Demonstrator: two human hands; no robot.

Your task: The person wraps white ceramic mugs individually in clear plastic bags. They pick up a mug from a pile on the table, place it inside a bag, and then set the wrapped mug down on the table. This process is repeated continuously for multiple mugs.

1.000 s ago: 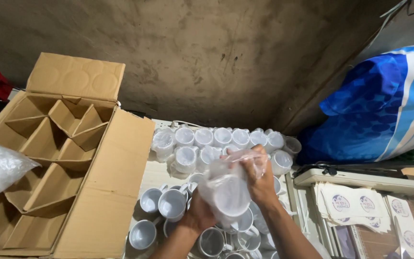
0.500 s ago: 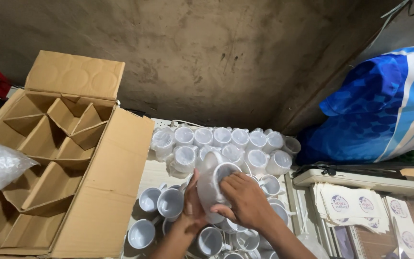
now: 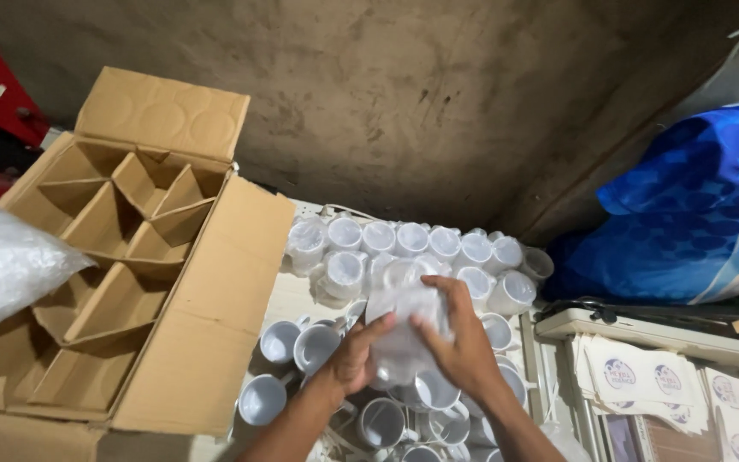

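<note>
A: What are the hands doing?

B: Both grip one white ceramic mug wrapped in clear thin plastic [image 3: 405, 329]. The left hand [image 3: 354, 355] closes on its lower left side, fingers curled into the wrap. The right hand [image 3: 458, 338] closes over its right side and top, thumb pressed on the plastic.

A: Where is that mug?

B: Held up just above the cluster of white ceramic mugs [image 3: 412, 257] that stand on the pale tabletop [image 3: 288, 295]. Some stand mouth up, others lie on their sides; the back rows sit close together, a few still in plastic.

A: And to the left?

B: An open brown cardboard box with cardboard dividers [image 3: 130, 257], its compartments showing no mugs, one flap lying against the table's edge. At the far left, a crumpled sheet of clear plastic wrap [image 3: 6, 265].

A: On the right?

B: A blue and white patterned plastic sack [image 3: 694, 214] leans in the corner against the stained concrete wall [image 3: 438, 94]. Below it, a stack of white paper sheets with round blue prints [image 3: 643, 376] lies on a shelf.
</note>
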